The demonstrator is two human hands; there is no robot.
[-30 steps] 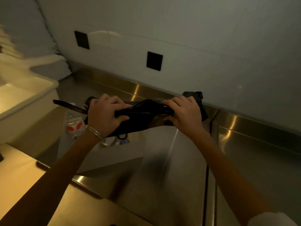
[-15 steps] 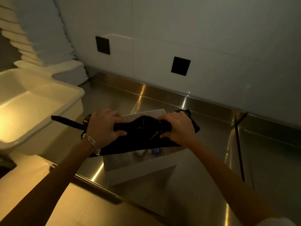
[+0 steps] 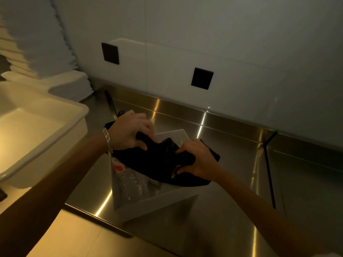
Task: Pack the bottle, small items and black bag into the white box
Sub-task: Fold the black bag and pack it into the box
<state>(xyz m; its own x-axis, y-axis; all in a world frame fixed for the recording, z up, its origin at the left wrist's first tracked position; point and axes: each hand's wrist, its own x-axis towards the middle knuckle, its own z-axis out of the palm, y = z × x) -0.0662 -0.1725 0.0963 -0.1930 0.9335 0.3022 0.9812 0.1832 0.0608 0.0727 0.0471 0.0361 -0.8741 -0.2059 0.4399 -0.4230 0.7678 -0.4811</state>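
Note:
The white box (image 3: 157, 204) stands on the steel counter, open at the top. Both hands hold the black bag (image 3: 159, 162) over the box's opening, its lower part sagging inside. My left hand (image 3: 132, 131) grips the bag's left end; my right hand (image 3: 194, 156) grips its right end. The bag's strap (image 3: 111, 103) trails away behind my left hand. Inside the box, under the bag, lies a clear plastic bottle (image 3: 130, 184) with a red and white label (image 3: 118, 166). A small item (image 3: 155, 183) shows beside it, too dim to identify.
A large cream tub (image 3: 46, 130) stands at the left of the counter. Stacked white trays (image 3: 61, 84) rise behind it against the wall. The steel counter (image 3: 232, 164) has a raised back edge and a dark seam (image 3: 270, 175) at the right. Two black squares are on the wall.
The bag has come down from above the box into its opening. My hands have lowered with it and drawn closer together, bunching the bag. The strap now points away behind my left hand.

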